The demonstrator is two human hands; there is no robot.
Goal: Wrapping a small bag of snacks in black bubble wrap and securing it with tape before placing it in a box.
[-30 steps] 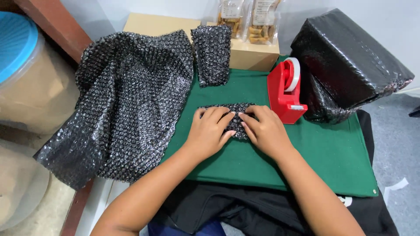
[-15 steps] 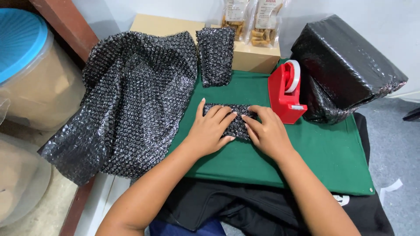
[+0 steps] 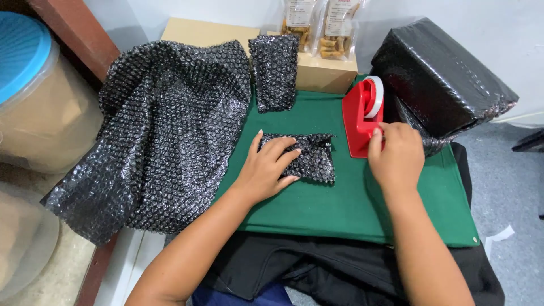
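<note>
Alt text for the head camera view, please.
The person's left hand presses flat on a small folded packet of black bubble wrap on a green cloth mat, while the right hand touches a red tape dispenser. A large black bubble wrap sheet lies left.
</note>
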